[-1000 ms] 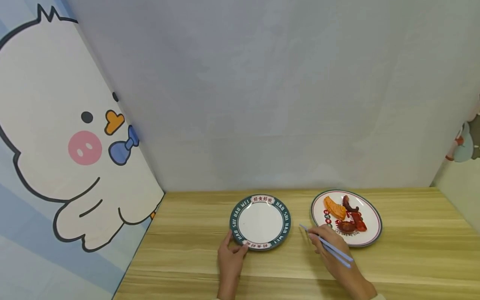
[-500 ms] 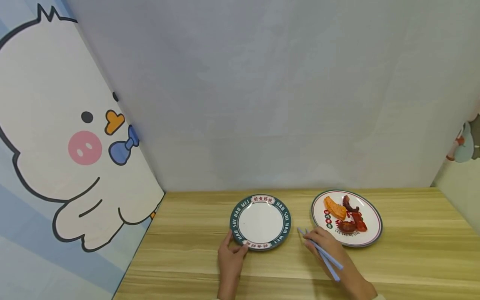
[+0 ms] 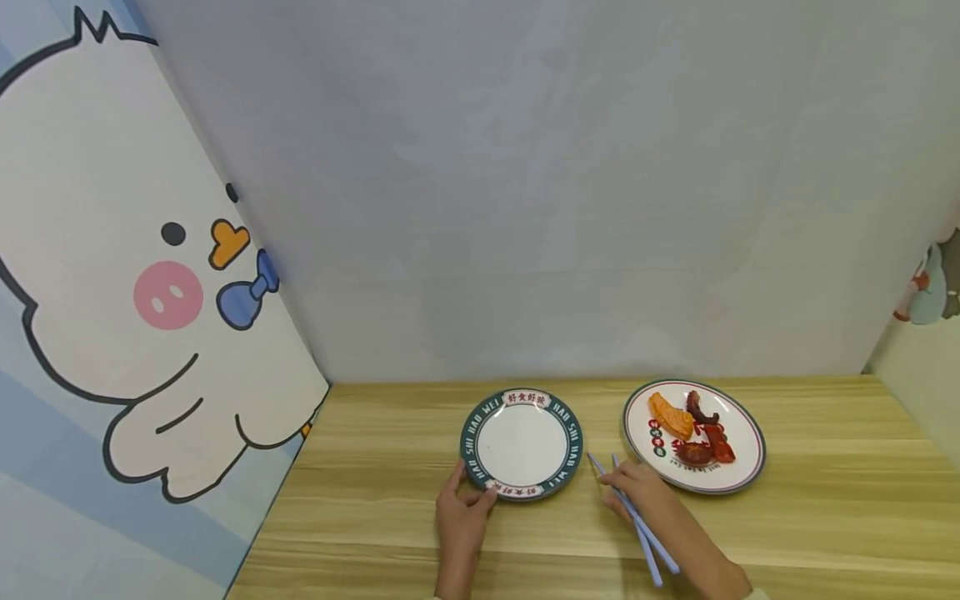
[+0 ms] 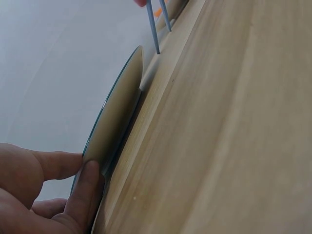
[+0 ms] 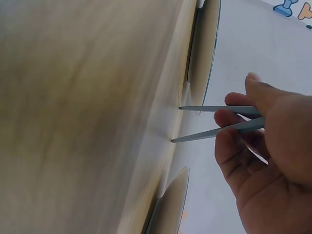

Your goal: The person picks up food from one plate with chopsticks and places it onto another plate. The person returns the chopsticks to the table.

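My left hand (image 3: 461,525) grips the near-left rim of a round white plate (image 3: 522,446) with a dark green lettered border. In the left wrist view, thumb and fingers pinch the edge of this plate (image 4: 117,107). My right hand (image 3: 651,496) holds a pair of light blue chopsticks (image 3: 643,537), their tips spread apart with nothing between them. Those tips are close to the tabletop, between the two plates; in the right wrist view the chopsticks (image 5: 204,132) point at the wood. Right of them lies an oval white plate (image 3: 750,457) bearing several food pieces.
On the oval plate are an orange slice (image 3: 670,417), a dark curled tentacle-like piece (image 3: 701,408), a red piece (image 3: 718,444) and a brown round one (image 3: 693,454). A grey-white backdrop (image 3: 525,208) rises behind the wooden table (image 3: 375,483); a cartoon-printed panel (image 3: 112,333) borders it left.
My right hand has shifted slightly left, and the chopsticks have swung so their tips sit further left and spread wider. The left hand and both plates stay where they were.
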Motion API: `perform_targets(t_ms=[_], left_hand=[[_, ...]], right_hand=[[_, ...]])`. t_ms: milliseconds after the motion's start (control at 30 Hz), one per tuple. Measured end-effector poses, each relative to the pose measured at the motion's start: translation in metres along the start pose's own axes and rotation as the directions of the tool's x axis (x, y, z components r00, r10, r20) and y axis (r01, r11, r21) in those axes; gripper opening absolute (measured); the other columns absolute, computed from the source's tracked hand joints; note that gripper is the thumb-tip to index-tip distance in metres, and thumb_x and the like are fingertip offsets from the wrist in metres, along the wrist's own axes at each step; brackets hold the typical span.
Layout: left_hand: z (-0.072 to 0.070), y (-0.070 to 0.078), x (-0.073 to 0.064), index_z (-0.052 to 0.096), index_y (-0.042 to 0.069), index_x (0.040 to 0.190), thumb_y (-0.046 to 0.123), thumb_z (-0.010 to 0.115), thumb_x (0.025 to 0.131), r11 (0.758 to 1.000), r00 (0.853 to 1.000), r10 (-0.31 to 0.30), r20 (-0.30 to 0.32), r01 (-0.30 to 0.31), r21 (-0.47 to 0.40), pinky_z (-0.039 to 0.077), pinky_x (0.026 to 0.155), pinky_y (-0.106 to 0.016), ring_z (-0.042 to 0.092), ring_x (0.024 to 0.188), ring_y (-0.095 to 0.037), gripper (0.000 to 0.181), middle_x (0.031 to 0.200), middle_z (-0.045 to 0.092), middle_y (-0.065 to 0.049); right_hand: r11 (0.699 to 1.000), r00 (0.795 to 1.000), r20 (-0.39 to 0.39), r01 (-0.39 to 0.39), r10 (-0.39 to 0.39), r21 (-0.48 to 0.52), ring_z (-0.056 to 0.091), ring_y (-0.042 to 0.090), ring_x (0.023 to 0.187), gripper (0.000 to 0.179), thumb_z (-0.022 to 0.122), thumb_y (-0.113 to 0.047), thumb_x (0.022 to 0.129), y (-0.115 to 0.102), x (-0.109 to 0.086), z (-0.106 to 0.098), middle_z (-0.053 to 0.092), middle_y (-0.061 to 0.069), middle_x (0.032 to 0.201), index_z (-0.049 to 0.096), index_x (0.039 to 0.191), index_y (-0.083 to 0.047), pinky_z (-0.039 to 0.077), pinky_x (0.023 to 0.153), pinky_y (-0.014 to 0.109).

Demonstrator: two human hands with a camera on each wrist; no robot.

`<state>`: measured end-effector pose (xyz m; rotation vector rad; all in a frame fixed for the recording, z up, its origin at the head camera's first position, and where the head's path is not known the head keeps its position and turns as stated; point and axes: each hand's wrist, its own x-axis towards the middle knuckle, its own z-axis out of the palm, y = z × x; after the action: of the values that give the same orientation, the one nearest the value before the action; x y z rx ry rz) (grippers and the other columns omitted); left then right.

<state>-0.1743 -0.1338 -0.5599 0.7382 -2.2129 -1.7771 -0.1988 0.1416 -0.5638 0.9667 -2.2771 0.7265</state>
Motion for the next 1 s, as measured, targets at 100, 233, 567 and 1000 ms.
perform_targets(t_ms=[100,233,567,1000], left_hand=[[0.000,0.001,0.000,0.047,-0.005,0.154,-0.007,0.080,0.085,1.000,1.000,0.006,0.000,-0.006,-0.002,0.056,0.064,-0.021,0.066,0.085,-0.016,0.077,0.144,0.058,-0.025],[0.000,0.002,0.000,0.047,-0.006,0.154,-0.007,0.080,0.085,1.000,1.000,0.014,0.002,-0.014,-0.004,0.055,0.063,-0.021,0.066,0.085,-0.017,0.076,0.143,0.058,-0.026],[0.000,0.002,0.000,0.047,-0.006,0.154,-0.008,0.080,0.086,1.000,1.000,0.015,0.005,-0.015,-0.007,0.055,0.064,-0.020,0.066,0.087,-0.018,0.075,0.143,0.058,-0.027],[-0.001,0.003,-0.002,0.047,-0.006,0.154,-0.008,0.080,0.085,1.000,1.000,0.000,0.003,0.001,-0.012,0.057,0.065,-0.021,0.066,0.086,-0.017,0.076,0.143,0.058,-0.026]], right_hand=[[1.000,0.999,0.048,-0.022,0.022,0.001,0.055,0.013,0.081,0.017,0.078,-0.022,0.096,-0.006,0.001,-0.004,0.064,-0.002,0.091,0.078,0.100,-0.005,0.053,0.070,0.027],[0.999,0.996,0.080,-0.039,0.038,0.009,0.056,0.011,0.086,0.021,0.085,-0.008,0.084,-0.011,0.000,-0.007,0.064,-0.003,0.096,0.078,0.104,-0.006,0.055,0.072,0.027],[0.996,0.985,0.158,0.082,-0.074,-0.043,0.058,0.016,0.092,0.029,0.082,-0.007,0.085,-0.011,-0.002,-0.009,0.063,0.001,0.104,0.075,0.113,-0.004,0.058,0.076,0.030],[0.986,0.971,0.177,0.164,-0.162,0.006,0.046,0.010,0.087,0.037,0.082,0.006,0.076,-0.014,-0.003,-0.007,0.049,-0.003,0.098,0.070,0.109,-0.005,0.045,0.069,0.022]])
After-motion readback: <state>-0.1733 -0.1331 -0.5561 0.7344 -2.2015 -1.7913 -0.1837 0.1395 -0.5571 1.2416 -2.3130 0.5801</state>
